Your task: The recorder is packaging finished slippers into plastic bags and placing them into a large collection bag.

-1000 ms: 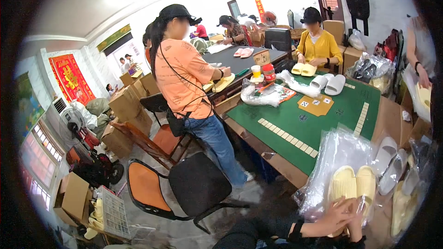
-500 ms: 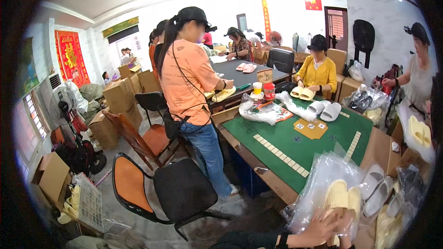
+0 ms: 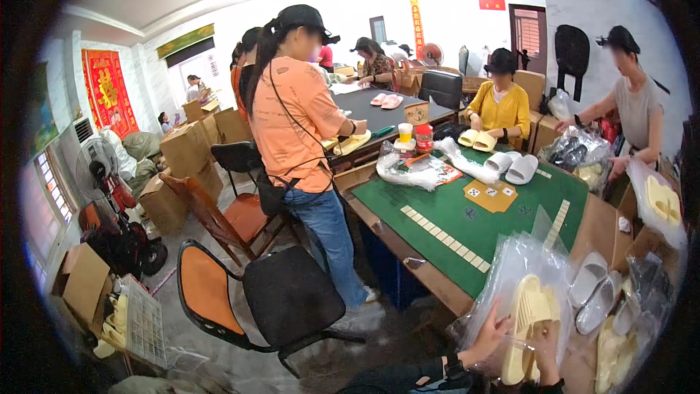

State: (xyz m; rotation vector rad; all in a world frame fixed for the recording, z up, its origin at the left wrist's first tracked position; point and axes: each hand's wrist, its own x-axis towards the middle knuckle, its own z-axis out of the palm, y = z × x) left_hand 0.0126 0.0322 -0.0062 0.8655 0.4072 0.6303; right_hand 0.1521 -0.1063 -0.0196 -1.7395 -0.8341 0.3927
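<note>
A pair of pale yellow slippers point(image 3: 534, 299) lies over a stack of clear plastic bags point(image 3: 499, 273) at the table's near right corner. The ridged strap of the upper slipper faces up. My right hand point(image 3: 543, 344) is closed around the slippers at their lower part. To their left, my left hand point(image 3: 492, 335) has its fingers stretched out beside the plastic, holding nothing that I can see. A dark band circles my left wrist.
Grey slippers point(image 3: 589, 281) and bagged yellow slippers point(image 3: 611, 354) lie to the right. White tiles point(image 3: 445, 241) line the green tabletop point(image 3: 386, 208). An office chair point(image 3: 292, 299) stands at left. A person in orange point(image 3: 292, 117) stands beyond it; others work around the tables.
My left hand has moved left, off the slippers. The slippers have turned more upright, and more of their length shows. At the right, a person in grey has leaned toward the bagged goods.
</note>
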